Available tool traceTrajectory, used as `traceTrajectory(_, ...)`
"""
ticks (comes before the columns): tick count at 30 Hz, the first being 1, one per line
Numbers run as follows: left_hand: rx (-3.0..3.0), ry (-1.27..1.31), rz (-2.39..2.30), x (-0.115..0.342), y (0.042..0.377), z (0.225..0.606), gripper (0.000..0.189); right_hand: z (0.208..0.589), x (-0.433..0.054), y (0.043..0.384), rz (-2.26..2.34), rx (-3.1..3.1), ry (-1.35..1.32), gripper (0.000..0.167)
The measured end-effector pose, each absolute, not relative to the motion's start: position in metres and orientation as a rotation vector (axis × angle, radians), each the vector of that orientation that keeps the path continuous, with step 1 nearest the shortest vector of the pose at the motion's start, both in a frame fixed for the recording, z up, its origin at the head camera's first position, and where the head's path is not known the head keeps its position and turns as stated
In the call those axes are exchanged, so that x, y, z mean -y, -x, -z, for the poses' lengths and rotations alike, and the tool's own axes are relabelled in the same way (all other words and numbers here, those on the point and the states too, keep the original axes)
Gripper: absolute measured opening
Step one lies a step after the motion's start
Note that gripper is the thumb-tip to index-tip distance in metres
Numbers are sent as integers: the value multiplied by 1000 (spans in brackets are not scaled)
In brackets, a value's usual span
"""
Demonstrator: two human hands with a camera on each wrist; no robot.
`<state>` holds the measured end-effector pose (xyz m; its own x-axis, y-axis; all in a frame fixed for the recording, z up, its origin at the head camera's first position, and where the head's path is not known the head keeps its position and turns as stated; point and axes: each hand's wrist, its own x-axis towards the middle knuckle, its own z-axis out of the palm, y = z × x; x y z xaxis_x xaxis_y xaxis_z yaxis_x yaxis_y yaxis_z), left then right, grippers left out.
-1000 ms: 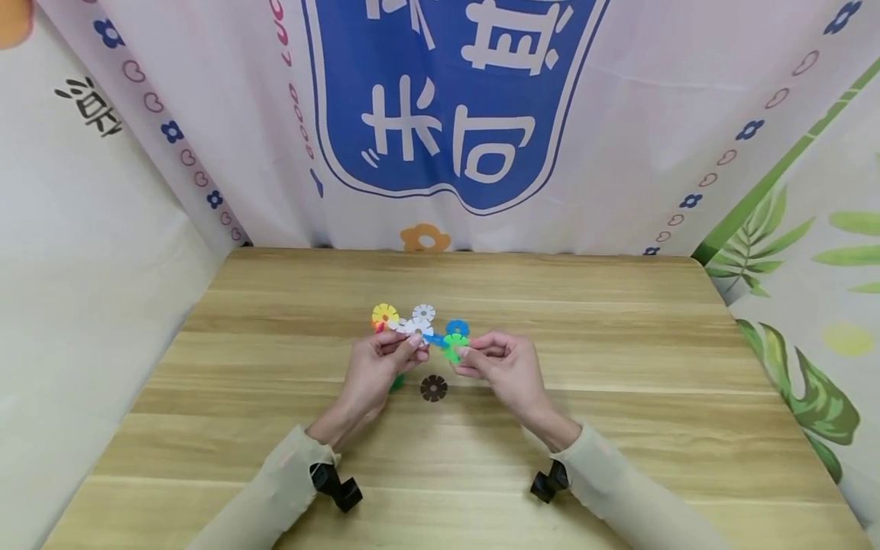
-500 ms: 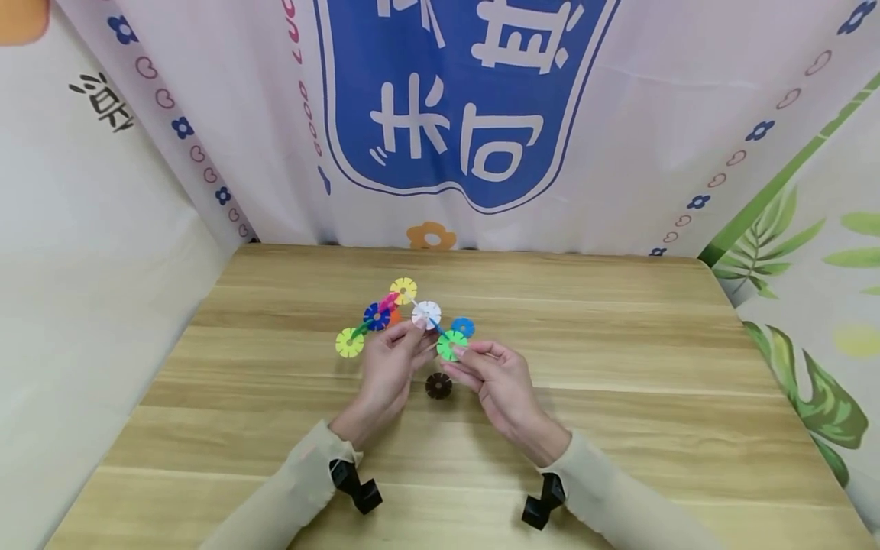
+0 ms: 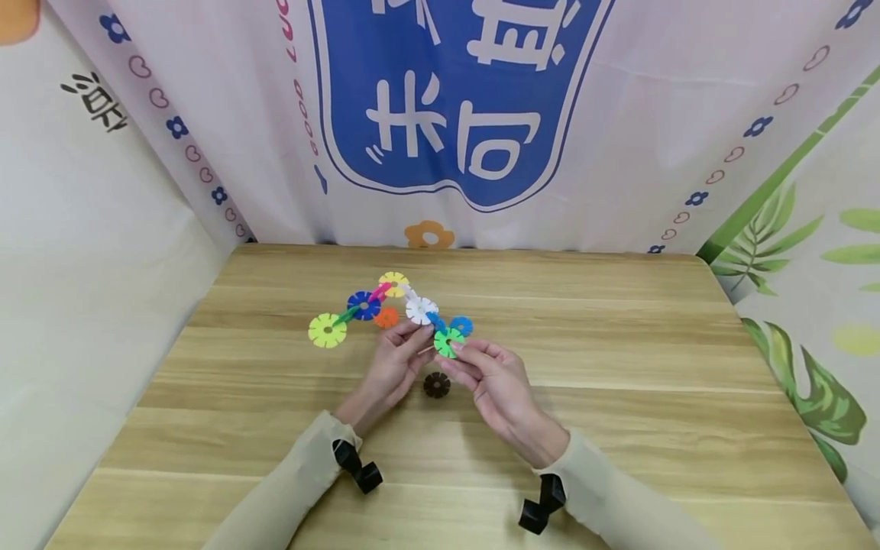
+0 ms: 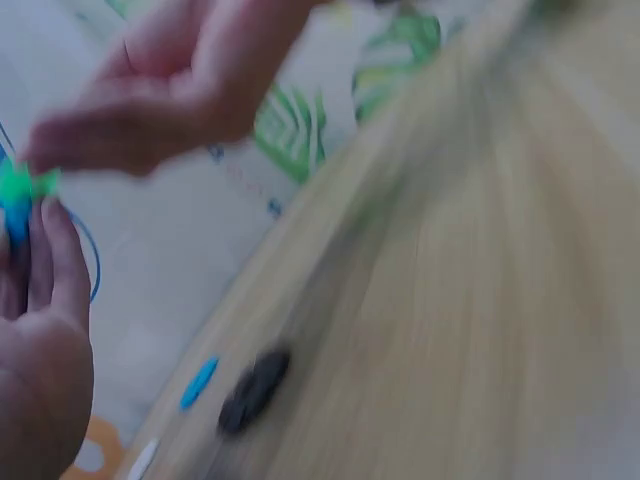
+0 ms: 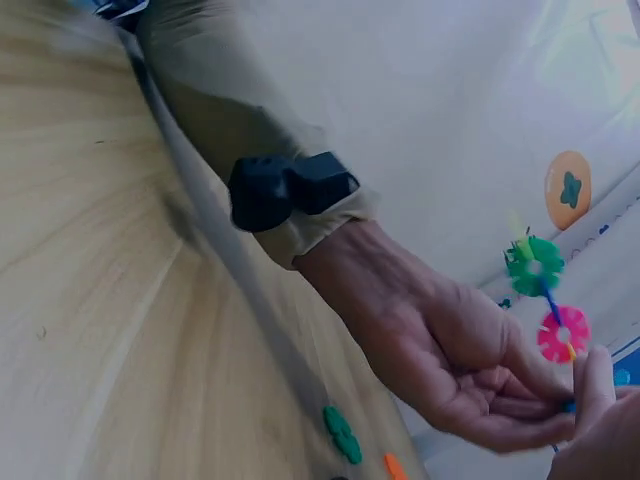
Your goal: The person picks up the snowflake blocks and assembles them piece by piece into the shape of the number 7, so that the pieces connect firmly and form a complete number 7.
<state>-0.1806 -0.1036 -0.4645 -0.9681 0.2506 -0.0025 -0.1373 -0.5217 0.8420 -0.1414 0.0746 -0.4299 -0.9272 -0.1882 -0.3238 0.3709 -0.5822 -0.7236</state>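
Several thin plastic discs with notched rims form a zigzag chain held above the wooden tabletop [image 3: 598, 328]. From the left come a yellow-green disc [image 3: 321, 331], an edge-on dark green disc [image 3: 347, 314], a dark blue disc [image 3: 363, 299], an edge-on pink disc [image 3: 379, 292], a yellow disc [image 3: 394, 278] and a white disc [image 3: 420, 304]. Beneath them a loose orange disc [image 3: 387, 318] lies apart. The left hand [image 3: 393, 368] pinches an edge-on mid-blue disc [image 3: 436, 321]; a loose dark brown disc [image 3: 437, 385] lies below, between the hands. Farther right, the right hand [image 3: 500, 382] pinches a bright green disc [image 3: 447, 341] against that blue edge, with a light blue disc [image 3: 462, 327] just beyond.

Whether the slots are fully seated, I cannot tell. Pressing calls for both pinches close to the joint, the discs square to each other, and a straight push along the slots; twisting could loosen the unsupported left end.
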Motion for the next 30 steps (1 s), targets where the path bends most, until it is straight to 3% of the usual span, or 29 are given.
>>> traceTrajectory(5,-1405,-423,-2541,110,184,468,39,423,-77,139,2508,-1257,-272,10)
traceTrajectory(16,-1571,-636,-2481,116,182,466,32,414,-76,136,2489,-1292,-322,13)
traceTrajectory(23,-1835,-600,-2298,118,181,460,30,415,-78,139,2469,-1303,-374,13)
traceTrajectory(28,-1998,-500,-2192,118,182,459,12,419,-80,144,2472,-1253,-371,7)
traceTrajectory(30,-2078,-429,-2140,117,182,459,16,422,-81,147,2466,-1209,-358,5)
